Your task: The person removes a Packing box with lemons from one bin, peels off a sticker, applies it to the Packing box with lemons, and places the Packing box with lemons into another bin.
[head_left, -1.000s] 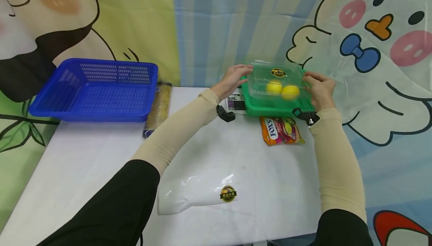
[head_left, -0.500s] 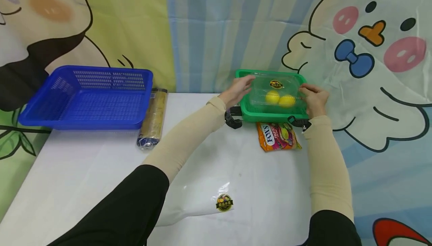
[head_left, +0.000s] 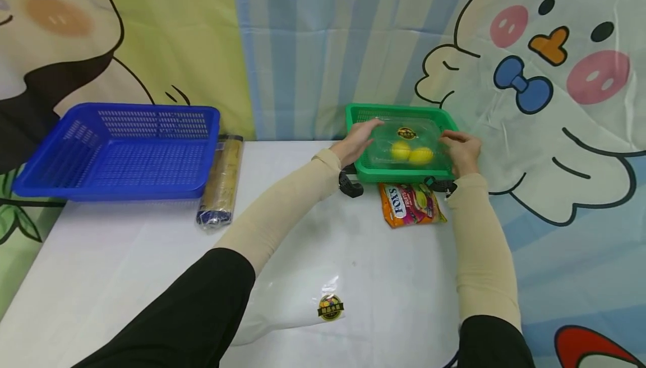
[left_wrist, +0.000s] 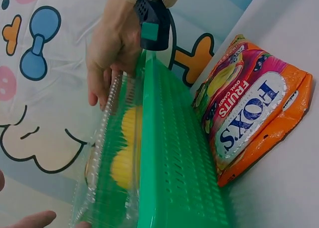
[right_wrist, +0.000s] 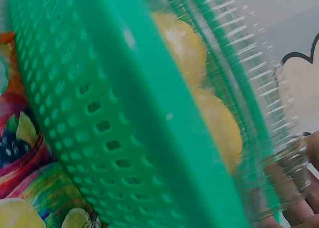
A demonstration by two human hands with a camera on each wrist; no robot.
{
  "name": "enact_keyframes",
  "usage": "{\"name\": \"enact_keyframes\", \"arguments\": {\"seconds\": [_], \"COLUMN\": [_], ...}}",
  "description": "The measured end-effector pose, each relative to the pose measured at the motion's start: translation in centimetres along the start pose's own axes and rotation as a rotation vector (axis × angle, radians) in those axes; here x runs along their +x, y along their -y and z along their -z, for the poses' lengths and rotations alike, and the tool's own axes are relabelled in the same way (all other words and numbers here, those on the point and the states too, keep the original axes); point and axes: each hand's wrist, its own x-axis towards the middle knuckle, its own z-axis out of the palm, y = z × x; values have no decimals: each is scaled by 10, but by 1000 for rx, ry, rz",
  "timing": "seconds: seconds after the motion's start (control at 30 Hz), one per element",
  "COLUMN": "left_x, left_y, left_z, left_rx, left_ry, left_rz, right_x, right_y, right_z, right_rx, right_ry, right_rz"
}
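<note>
1. The green basket sits on the counter, rigid
2. Inside it rests the clear clamshell box: light, thin, slippery, likely crushable; take its opposite side edges
3. Left hand and right hand hold those edges, fingers lightly curled

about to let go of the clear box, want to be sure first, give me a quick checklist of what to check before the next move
1. Clear box inside the green basket, not over its rim: ok.
2. Box resting flat on the basket floor: cannot tell, the basket wall hides its bottom.
3. Lid closed over the two lemons: cannot tell, the clear plastic blurs the seam.
4. Left hand and right hand each on one end of the box: ok.
5. Candy bag on the table clear of the basket: ok, it lies just in front of it.
</note>
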Motion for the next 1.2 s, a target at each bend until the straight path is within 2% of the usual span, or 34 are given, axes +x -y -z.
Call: {"name": "enact_keyframes", "arguments": {"seconds": [0.1,0.47,0.67,0.93,1.2], "left_x": [3,12,15,15,15], "left_y": [3,12,12,11,10], "left_z": [-3,-7,-9,-8,-10], "left_rx": [14,10,51,83,96], "left_ry": [-1,6,31,20,25], "left_rz": [8,42,59,66,93], "right_x": [1,6,7,7,7], "right_y": [-2,-7,-8,-6,-8], "right_z": [-2,-3,-3,-5,-4], "right_rx": [-72,-127,-193,-354,-424], "right_ry": [4,20,31,102,114], "right_rz": [-18,-38,-53,-32,-24]}}
